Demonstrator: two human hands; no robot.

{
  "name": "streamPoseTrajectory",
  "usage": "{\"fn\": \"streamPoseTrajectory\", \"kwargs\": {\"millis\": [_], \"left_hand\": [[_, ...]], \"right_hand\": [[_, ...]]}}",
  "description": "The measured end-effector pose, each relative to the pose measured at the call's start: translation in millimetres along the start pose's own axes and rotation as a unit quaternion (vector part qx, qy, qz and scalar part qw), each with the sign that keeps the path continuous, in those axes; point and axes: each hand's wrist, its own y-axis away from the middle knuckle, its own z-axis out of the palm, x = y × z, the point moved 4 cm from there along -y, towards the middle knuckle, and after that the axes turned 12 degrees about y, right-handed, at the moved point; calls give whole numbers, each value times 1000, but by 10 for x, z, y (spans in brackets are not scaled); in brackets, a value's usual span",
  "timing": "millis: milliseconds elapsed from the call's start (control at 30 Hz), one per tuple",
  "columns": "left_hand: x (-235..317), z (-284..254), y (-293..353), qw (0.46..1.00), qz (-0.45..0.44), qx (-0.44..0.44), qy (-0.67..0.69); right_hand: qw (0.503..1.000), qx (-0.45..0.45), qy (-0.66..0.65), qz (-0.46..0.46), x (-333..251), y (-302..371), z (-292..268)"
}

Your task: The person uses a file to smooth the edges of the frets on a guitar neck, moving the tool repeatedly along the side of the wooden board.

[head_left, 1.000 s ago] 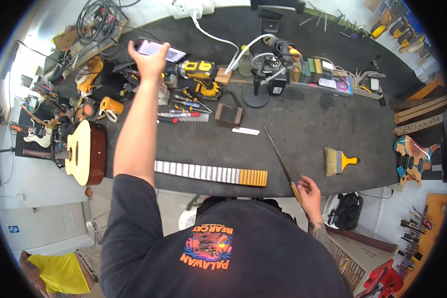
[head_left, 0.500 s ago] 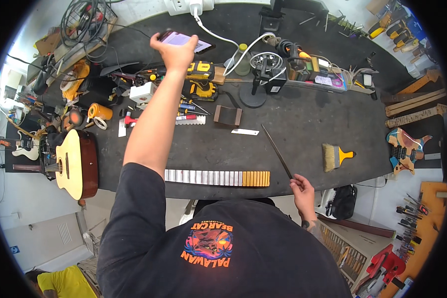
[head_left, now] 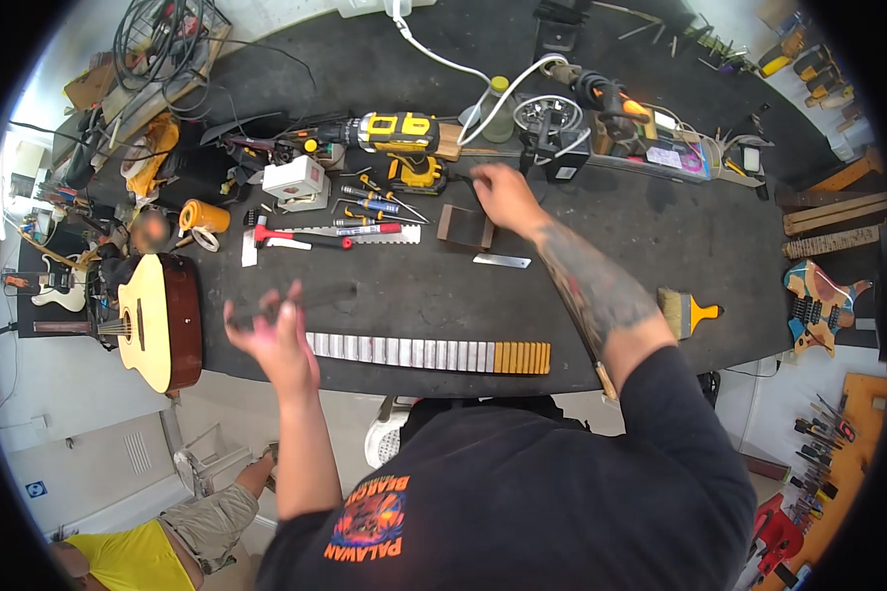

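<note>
My left hand [head_left: 284, 345] is raised over the left part of the bench, its fingers round a dark flat phone [head_left: 317, 296] smeared by motion. My right hand [head_left: 511, 202] reaches across the bench with fingers curled beside the yellow drill [head_left: 404, 148] and a brown channel-shaped block [head_left: 465, 228]. A thin dark piece seems to be at its fingertips, too small to name. Partly under my right forearm lies a long slim file [head_left: 583, 333], its wooden handle at the near edge. A fretboard-like strip [head_left: 424, 354] with white and golden segments runs along that edge.
A red hammer [head_left: 301, 237], screwdrivers [head_left: 373, 205] and a notched metal straightedge [head_left: 404, 234] lie mid-left. To the right is a paintbrush [head_left: 688, 312]. An acoustic guitar [head_left: 153, 320] stands at the left. A person in a yellow shirt [head_left: 118, 561] is at lower left.
My left hand has come back from the far side with the phone. My right hand has left the file on the bench and reached forward to the middle.
</note>
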Motion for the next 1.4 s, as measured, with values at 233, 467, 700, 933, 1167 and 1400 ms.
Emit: {"fn": "streamPoseTrajectory", "kwargs": {"millis": [233, 467, 700, 933, 1167, 1400], "left_hand": [[91, -852, 858, 995, -66, 66, -18], [48, -920, 970, 991, -95, 96, -23], [66, -604, 992, 996, -83, 18, -25], [-109, -125, 1073, 995, -76, -46, -35], [-868, 1562, 1350, 966, -106, -197, -130], [-1996, 3416, 1407, 914, 100, -264, -291]], "right_hand": [[978, -6, 197, 67, 373, -1053, 787], [964, -26, 265, 14, 36, -1058, 704], [989, 18, 105, 107, -26, -666, 521], [999, 4, -40, 5, -234, 968, -640], [985, 118, 114, 45, 1865, 1603, -1343], [967, 143, 209, 21, 1943, 1824, -1483]]}}
